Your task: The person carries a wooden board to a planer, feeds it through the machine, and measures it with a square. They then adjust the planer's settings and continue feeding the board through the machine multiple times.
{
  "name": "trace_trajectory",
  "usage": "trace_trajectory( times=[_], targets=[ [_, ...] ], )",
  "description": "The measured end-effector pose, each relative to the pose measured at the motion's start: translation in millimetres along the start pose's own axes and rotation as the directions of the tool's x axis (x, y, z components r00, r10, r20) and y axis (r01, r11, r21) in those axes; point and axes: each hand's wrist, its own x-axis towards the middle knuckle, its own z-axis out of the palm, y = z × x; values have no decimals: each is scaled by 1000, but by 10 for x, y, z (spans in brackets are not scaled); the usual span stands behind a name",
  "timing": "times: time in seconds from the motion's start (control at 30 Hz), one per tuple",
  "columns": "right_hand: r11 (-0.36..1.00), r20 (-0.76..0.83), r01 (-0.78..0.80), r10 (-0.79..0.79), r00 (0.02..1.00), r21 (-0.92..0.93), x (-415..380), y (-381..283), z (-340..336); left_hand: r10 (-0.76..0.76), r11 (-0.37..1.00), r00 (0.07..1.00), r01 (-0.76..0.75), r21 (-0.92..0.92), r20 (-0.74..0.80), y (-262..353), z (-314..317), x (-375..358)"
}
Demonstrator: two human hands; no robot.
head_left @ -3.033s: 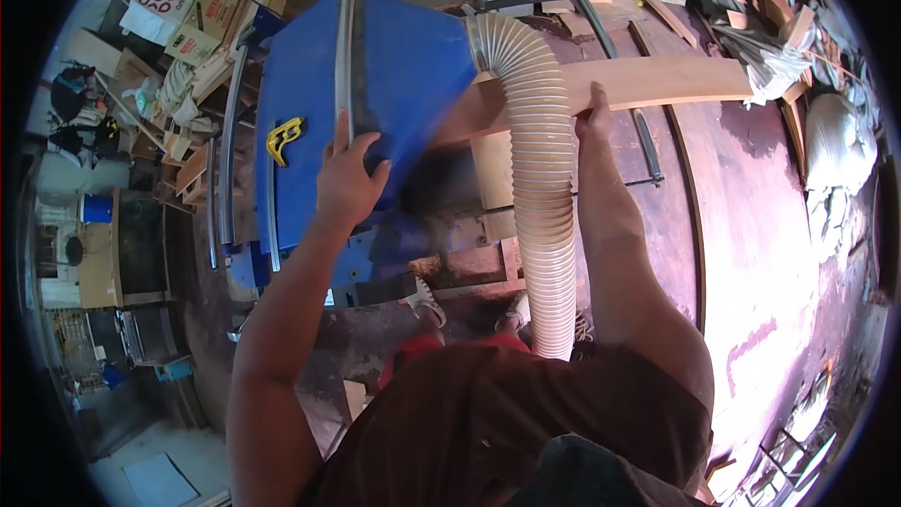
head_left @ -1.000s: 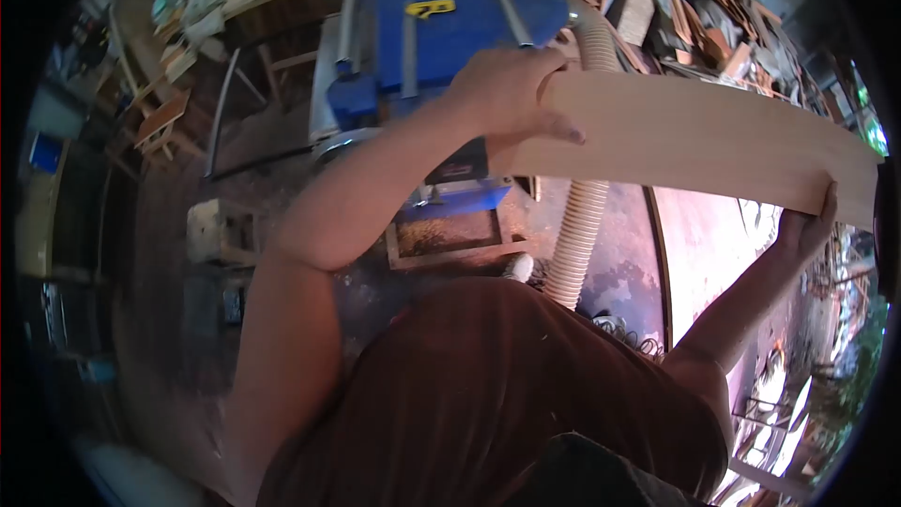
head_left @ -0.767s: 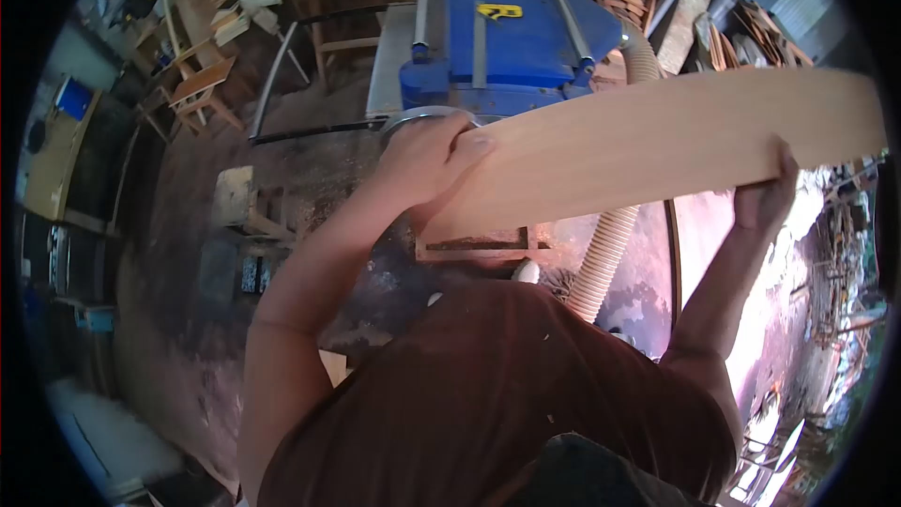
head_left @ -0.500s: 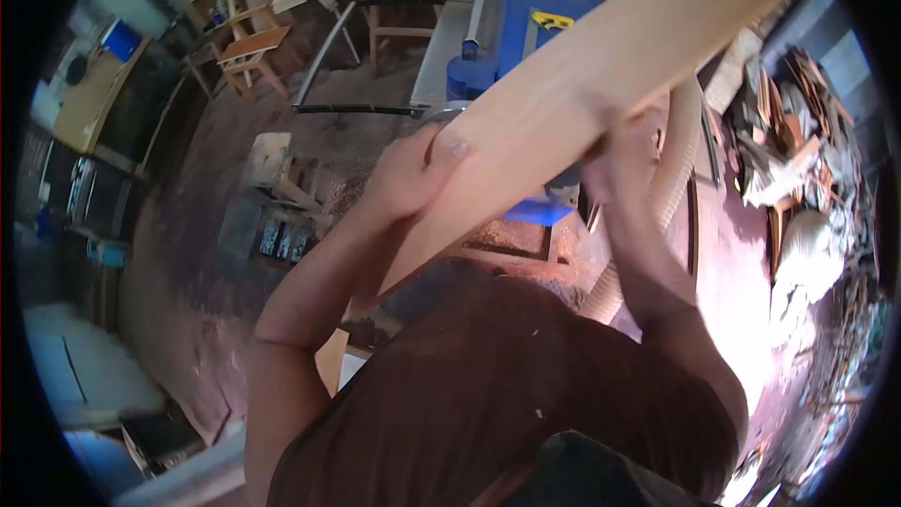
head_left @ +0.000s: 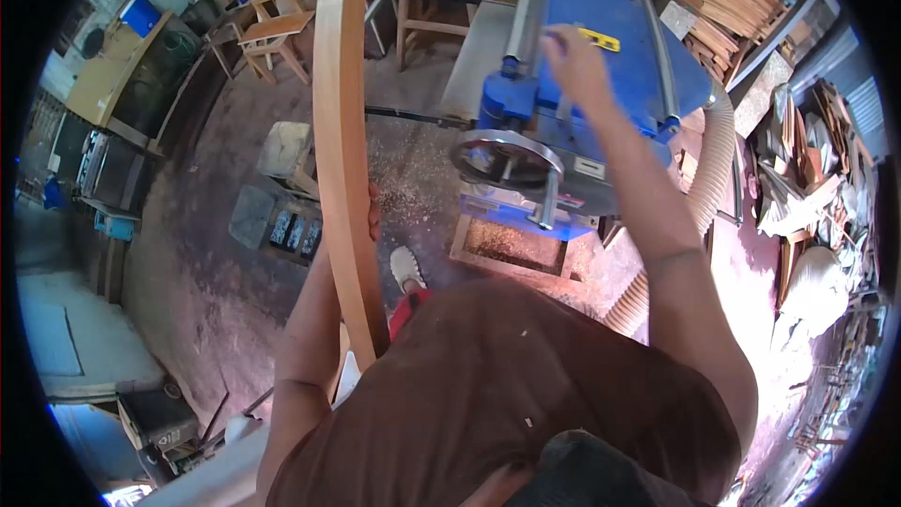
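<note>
A long wooden board [head_left: 340, 113] stands nearly upright on edge at my left side, its lower end close to my shirt. My left hand [head_left: 374, 213] is wrapped around it from behind, with only the fingertips showing at its right edge. My right hand [head_left: 574, 61] is off the board and over the blue thickness planer [head_left: 610, 14], near the metal roller on its left side. Its fingers are blurred and partly turned away. A yellow-and-black label [head_left: 599, 39] on the planer's top lies just right of that hand. The planer's handwheel [head_left: 507, 158] faces me.
Wood shavings cover the floor around a wooden frame [head_left: 516, 249] under the planer. A ribbed hose [head_left: 713, 164] runs down the planer's right side. Stacked planks [head_left: 737, 14] lie at the back right. A stool [head_left: 286, 150] and a wooden chair [head_left: 275, 33] stand to the left.
The board has swung from a slant across the planer to nearly upright at my left. My right hand has let go of it and moved up and left, over the planer.
</note>
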Motion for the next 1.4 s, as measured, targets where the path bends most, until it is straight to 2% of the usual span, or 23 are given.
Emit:
trace_trajectory(
  times=[0.03, 0.07, 0.13, 0.17, 0.23, 0.27, 0.33, 0.4, 0.47, 0.53, 0.6, 0.67, 0.73, 0.8, 0.87, 0.93, 1.17, 1.3, 1.4],
  targets=[
    [931, 31, 92, -87, 996, -353, 145, 727, 205, 55, 994, 998, -53, -96, 15, 34, -113, 26],
    [840, 192, -182, 318, 929, -511, 260, 906, 237, 58, 993, 998, -56, -103, 12, 77, -295, 38],
    [707, 177, -308, 523, 834, -637, 264, 1310, 456, 88, 995, 994, -84, 52, -69, 179, -786, 84],
    [678, 159, -320, 543, 824, -662, 255, 1416, 540, -49, 996, 991, 40, -75, -126, 234, -1062, 93],
    [645, 127, -369, 589, 798, -670, 295, 1569, 650, -51, 998, 994, 47, -45, -95, 437, -1329, 138],
    [614, 69, -415, 610, 790, -671, 279, 1894, 738, -70, 998, 995, 69, -13, -69, 502, -1418, 156],
    [538, 149, -478, 757, 637, -694, 399, 1755, 593, -91, 996, 987, 93, 11, -130, 640, -1581, 188],
    [407, 67, -790, 902, 426, -459, 431, 1527, 440, -120, 990, 976, 130, 45, -180, 798, -1751, 252],
    [466, 86, -535, 804, 588, -704, 364, 1879, 201, -159, 978, 984, 168, 121, -74, 930, -1922, 299],
    [564, -93, -548, 640, 763, -618, 315, 1127, 21, -191, 973, 979, 198, 118, -68, 1009, -2035, 328],
    [732, -90, -425, 450, 888, -532, 372, 323, -67, -262, 929, 960, 279, 242, -99, 1030, -2190, 353],
    [857, -104, -319, 303, 947, -405, 366, -128, -50, -307, 891, 944, 329, 313, -120, 1045, -2257, 393],
    [911, 35, -389, 397, 917, -138, 405, -817, 199, -316, 875, 941, 339, 345, -122, 1080, -2240, 448],
    [923, 251, -384, 375, 893, -10, 399, -1391, 573, -320, 863, 940, 342, 371, -121, 1103, -2186, 521],
    [967, 367, -245, 253, 895, -69, 374, -1905, 935, -326, 849, 938, 347, 398, -121, 1122, -2114, 554],
    [986, 450, -164, 166, 878, -43, 341, -2009, 1185, -337, 836, 933, 359, 415, -127, 1160, -2038, 549],
    [979, 420, -200, 171, 891, 27, 250, -2003, 1392, -367, 794, 916, 398, 459, -160, 1367, -1887, 382],
    [979, 407, -206, 187, 894, 2, 335, -2056, 1521, -439, 737, 896, 406, 540, -75, 1392, -2358, 546],
    [976, 393, -218, 208, 896, -20, 539, -2001, 1802, -407, 708, 909, 375, 598, -88, 1547, -2631, 789]
  ],
)
